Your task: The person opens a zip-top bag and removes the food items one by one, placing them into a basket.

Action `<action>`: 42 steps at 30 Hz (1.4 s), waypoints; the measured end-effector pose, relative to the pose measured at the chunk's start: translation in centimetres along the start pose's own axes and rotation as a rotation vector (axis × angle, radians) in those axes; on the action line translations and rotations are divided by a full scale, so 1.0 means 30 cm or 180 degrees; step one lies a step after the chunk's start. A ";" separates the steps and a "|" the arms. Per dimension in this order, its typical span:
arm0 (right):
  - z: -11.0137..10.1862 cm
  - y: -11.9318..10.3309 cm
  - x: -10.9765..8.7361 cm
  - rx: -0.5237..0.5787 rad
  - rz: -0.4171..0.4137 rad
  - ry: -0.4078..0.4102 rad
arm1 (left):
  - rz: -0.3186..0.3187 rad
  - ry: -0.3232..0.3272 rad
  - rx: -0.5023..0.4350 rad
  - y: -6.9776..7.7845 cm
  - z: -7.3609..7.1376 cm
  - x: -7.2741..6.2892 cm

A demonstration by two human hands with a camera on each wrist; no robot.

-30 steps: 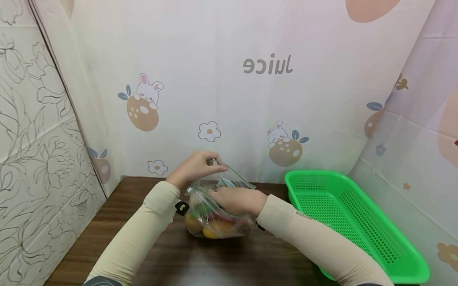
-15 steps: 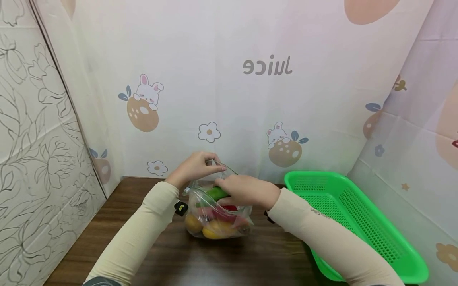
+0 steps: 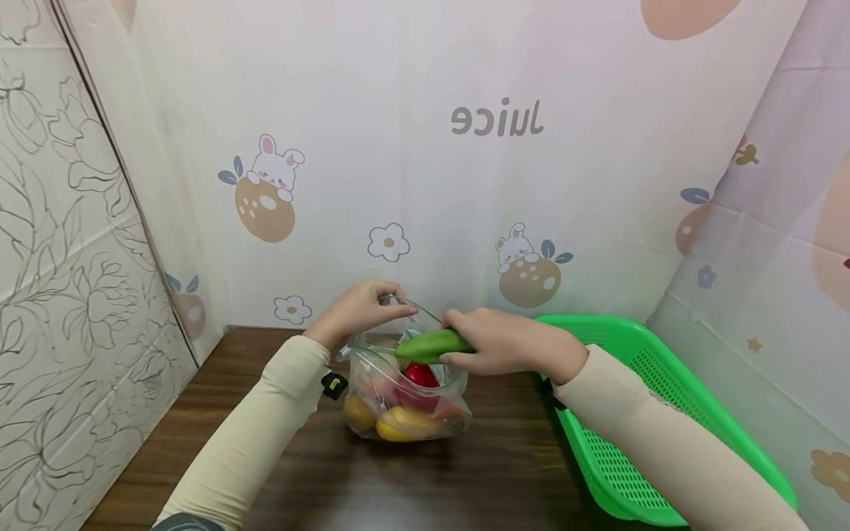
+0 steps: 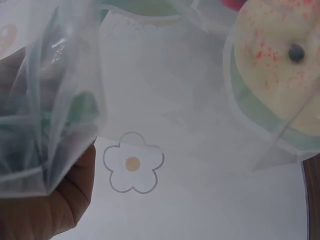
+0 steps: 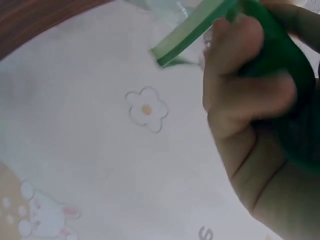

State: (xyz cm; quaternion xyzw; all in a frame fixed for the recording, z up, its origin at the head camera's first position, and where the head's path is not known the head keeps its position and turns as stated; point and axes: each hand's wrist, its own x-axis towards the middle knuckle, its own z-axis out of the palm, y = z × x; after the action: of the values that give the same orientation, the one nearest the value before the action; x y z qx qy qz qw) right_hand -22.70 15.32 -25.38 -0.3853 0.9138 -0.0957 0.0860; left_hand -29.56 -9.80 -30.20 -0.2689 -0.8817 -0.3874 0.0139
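My left hand pinches the rim of a clear zip bag and keeps its mouth raised. Through the plastic show a yellow fruit, an orange-brown round fruit and a shiny red one. My right hand grips a long, tapered green vegetable above the bag's mouth, the tip pointing left. In the right wrist view, fingers curl round the green vegetable. The left wrist view shows a pale fruit with red flecks inside the bag.
To the right stands a green perforated basket, partly under the right forearm. The bag sits on a dark wooden table. Behind it hangs a pale printed cloth.
My right hand has come up out of the bag and moved right, bringing the green vegetable with it. The left hand still holds the rim in place.
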 end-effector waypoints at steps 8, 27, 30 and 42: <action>0.002 0.071 -0.135 0.0215 0.0371 -0.0031 | -0.0041 0.0007 0.0048 -0.012 -0.004 -0.004; 0.037 0.270 -0.402 0.0427 0.0802 0.0305 | -0.0031 0.0020 0.0053 -0.028 -0.006 -0.013; 0.053 0.316 -0.427 0.0390 0.0860 0.0318 | -0.0021 0.0031 0.0041 -0.029 -0.008 -0.013; 0.175 0.497 -0.513 0.1089 0.1396 -0.0293 | -0.0059 0.0024 0.0058 -0.031 -0.012 -0.012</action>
State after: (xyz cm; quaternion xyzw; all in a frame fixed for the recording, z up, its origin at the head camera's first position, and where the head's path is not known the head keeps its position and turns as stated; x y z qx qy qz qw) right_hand -21.15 36.07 -32.76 -0.1621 0.9410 -0.2100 0.2100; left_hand -29.77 -10.73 -30.68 -0.2591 -0.8876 -0.3805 0.0161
